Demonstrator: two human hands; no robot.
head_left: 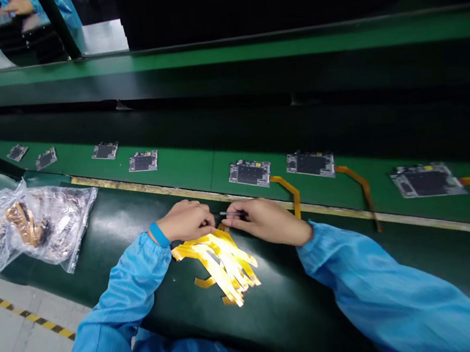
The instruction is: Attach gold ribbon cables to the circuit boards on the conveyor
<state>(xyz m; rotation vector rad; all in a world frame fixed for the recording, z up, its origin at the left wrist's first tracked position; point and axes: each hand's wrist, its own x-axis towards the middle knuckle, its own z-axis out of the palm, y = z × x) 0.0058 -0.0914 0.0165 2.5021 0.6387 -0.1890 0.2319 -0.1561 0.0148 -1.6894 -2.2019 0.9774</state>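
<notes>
A heap of shiny yellow-orange flex ribbon cables (pixel 225 260) lies on the dark green mat in front of me. Over its upper end, my left hand (pixel 188 219) is closed with fingers bent down; whatever is between the fingertips is hidden. My right hand (pixel 265 218) grips a thin dark tool (pixel 232 214), pen-like in shape, pointing left toward my left hand. Just beyond the hands, a circuit board (pixel 250 173) rests on the green conveyor belt with a ribbon cable (pixel 294 193) running off its right side.
Two more boards with cables, one board (pixel 310 163) and another (pixel 427 179), lie rightward on the belt (pixel 194 173). Several cable-less boards (pixel 143 161) lie leftward. Clear plastic bags (pixel 30 221) of parts sit at left. Another person's hands (pixel 13 8) show at upper left.
</notes>
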